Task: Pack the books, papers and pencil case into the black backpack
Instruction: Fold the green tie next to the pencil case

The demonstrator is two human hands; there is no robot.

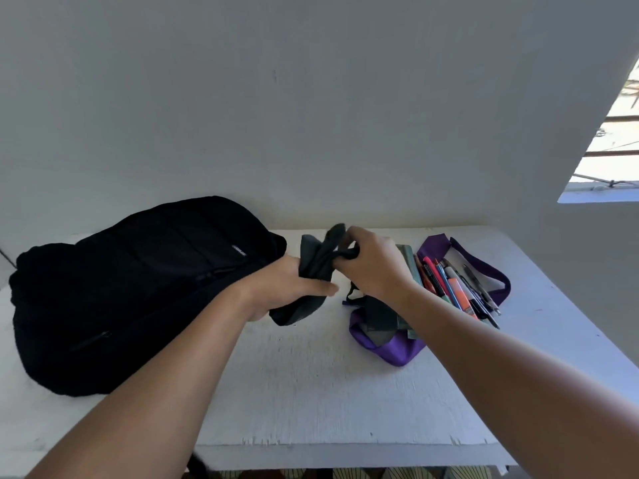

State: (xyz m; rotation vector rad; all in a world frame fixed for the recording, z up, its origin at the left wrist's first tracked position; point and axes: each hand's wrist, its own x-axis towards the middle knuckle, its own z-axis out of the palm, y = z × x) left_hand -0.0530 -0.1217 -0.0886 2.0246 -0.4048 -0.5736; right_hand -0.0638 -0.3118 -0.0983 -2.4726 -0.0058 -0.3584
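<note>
Both hands, left hand (287,285) and right hand (371,262), grip a dark pouch (313,267) above the counter (311,375), probably readying the pens (460,288) for the closed backpack (138,288), which needs unzipping next.

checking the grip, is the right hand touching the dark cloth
Touching. The head view shows the right hand with its fingers curled round the top of the dark cloth, no gap between them.

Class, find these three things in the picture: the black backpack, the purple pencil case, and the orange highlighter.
black backpack (138,288): head view, middle of its front panel.
purple pencil case (397,350): head view, near purple edge.
orange highlighter (461,293): head view, its orange barrel.
</note>
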